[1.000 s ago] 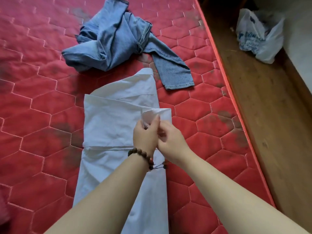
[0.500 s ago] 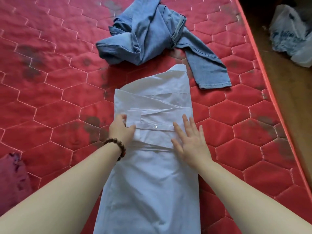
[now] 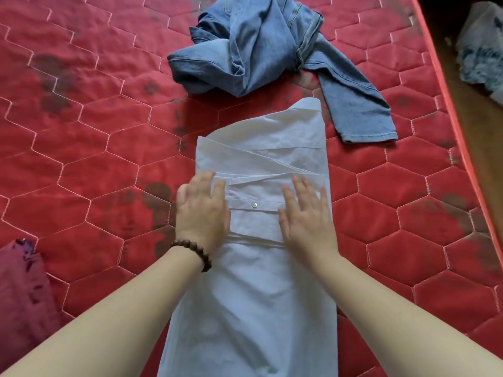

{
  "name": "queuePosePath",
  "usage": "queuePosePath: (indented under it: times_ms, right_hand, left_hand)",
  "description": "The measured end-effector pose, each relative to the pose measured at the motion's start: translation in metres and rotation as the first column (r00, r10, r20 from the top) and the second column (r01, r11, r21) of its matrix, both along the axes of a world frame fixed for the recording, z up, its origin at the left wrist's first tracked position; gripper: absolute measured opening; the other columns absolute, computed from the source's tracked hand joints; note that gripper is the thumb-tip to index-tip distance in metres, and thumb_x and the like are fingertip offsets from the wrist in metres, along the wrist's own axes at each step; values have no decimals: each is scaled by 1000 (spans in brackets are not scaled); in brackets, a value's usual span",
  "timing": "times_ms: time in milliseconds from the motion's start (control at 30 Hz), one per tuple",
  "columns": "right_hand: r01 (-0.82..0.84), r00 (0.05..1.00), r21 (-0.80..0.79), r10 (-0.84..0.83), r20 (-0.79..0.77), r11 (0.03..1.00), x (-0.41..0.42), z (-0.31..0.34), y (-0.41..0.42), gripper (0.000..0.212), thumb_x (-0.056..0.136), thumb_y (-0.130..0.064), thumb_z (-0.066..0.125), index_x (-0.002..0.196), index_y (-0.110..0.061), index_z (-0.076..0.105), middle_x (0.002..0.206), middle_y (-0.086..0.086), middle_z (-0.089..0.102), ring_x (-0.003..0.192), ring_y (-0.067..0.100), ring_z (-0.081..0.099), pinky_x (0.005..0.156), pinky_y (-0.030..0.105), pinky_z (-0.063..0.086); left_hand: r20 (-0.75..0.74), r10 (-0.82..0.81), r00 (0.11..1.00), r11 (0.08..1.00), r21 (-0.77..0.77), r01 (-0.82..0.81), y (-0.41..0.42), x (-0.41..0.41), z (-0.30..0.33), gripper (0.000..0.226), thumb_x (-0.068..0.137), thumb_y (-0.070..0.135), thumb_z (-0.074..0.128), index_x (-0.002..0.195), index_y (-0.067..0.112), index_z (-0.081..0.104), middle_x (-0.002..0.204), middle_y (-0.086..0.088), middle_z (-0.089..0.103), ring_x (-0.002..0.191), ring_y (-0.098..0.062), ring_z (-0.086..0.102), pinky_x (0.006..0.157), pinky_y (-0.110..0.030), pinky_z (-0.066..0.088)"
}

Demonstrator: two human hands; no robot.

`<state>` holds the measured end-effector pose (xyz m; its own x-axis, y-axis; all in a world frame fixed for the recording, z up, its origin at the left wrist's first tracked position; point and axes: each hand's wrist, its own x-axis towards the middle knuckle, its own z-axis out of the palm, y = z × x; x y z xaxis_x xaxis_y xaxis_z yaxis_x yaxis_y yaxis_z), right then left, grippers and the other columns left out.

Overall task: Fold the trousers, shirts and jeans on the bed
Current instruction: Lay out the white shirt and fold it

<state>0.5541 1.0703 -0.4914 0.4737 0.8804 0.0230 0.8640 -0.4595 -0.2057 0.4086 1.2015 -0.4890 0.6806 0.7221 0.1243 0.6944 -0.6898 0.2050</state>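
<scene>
Pale, crisp white cotton is lying in a long strip down the red bed, and that is the shirt, its sides turned in and a sleeve folded across the middle. Both of the person's hands are resting flat on that folded sleeve, the cuff with its small button sitting between them. The left hand is pressing on the shirt's left edge, its fingers straight and close together, with the outer part of the hand hanging over onto the mattress. The right hand is lying palm down near the shirt's right edge, its fingers spread slightly apart and gripping nothing. Both forearms are reaching forward from the bottom corners, and a bracelet of dark wooden beads is circling the left wrist. The mattress cover is quilted in hexagons and blotched with dark patches. Beyond the shirt's collar, the jeans are sitting in a crumpled heap of faded blue denim, one leg trailing towards the bed's right edge. A dark maroon cloth is lying bunched at the left, and a plastic bag is showing on the wooden floor.
</scene>
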Motion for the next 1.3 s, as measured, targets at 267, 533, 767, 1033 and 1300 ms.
queuePosePath:
  times_ms: [267,533,767,1033,1300]
  right_hand:
    - [-123,985,-87,111,-130,989,-19,-32,39,63,100,-41,36,151,-11,15,160,5,8,148,18,2,119,36,-11]
    - [87,995,-259,-94,-16,962,25,-31,-12,84,88,-68,9,153,-16,-5,161,-2,-6,147,10,-12,119,47,-7]
    - [121,993,-72,-121,13,990,13,-16,6,70,96,-51,20,149,-5,20,159,11,15,148,26,7,117,50,-1]
    - [104,994,-297,-112,-10,949,32,-29,-3,68,91,-61,-1,150,-25,-8,158,-8,-12,145,9,-15,116,45,-15]
    - [-450,872,91,459,-170,889,13,3,91,51,101,-36,26,149,-18,28,157,-1,22,147,19,17,120,44,7]
  left_hand:
    - [-183,-177,967,979,-130,154,-1,3,-36,68,93,48,11,151,13,13,159,-12,6,147,-22,1,120,-38,-1]
    - [-196,-179,964,977,-153,150,-1,0,-36,77,90,53,16,152,7,7,159,-11,3,147,-19,-3,121,-40,3]
    - [-194,-184,963,976,-151,156,0,1,-36,75,90,53,17,152,12,8,160,-11,3,148,-26,-2,120,-42,1]
    - [-277,-174,945,981,-136,141,2,2,-35,75,89,58,17,153,17,13,160,-6,6,144,-45,-6,118,-55,2]
    - [-239,-209,948,967,-193,164,3,3,-35,73,87,51,36,148,12,32,156,-12,26,141,-51,10,113,-60,17]
